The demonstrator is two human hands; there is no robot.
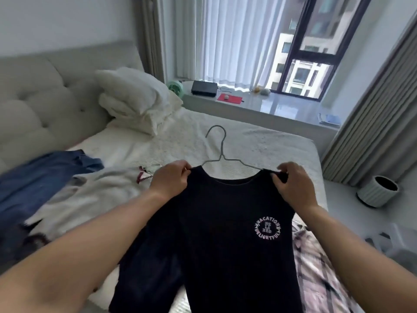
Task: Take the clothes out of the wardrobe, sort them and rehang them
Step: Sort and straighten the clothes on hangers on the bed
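Black T-shirt (214, 233) is hanging in front of the person over the bed (259, 141), its shoulders stretched between two hands and a thin grey wire hanger (222, 152) sitting inside the neckline, with the hook sticking up above the collar. The left hand (170, 180) is pinching the shirt's left shoulder seam with curled fingers, and the right hand (293, 184) is gripping the other shoulder the same way, fabric bunching under the fingertips.

Open room is lying mostly beyond the hanger: a bare stretch of the white bedspread is running from the hook toward the window ledge (282, 107). The bed's right edge is dropping off near a ribbed white bin (376, 192) standing on the floor beside grey curtains (372, 123). On the left, the bed is crowded with a blue garment (38, 177) and a pale grey top (90, 195) lying partly over each other, just beside the left forearm. White pillows (133, 100) are stacked at the padded headboard (45, 98). A plaid pink-and-grey garment (316, 267) is lying under the right forearm, touching the shirt's edge.

The shirt is looking plain and dark, round-necked, with a circular pale pink print on the chest reading "VACATION" and "DELIGHTFUL" around small middle lettering too blurred to read. One sleeve is drooping at the lower left.
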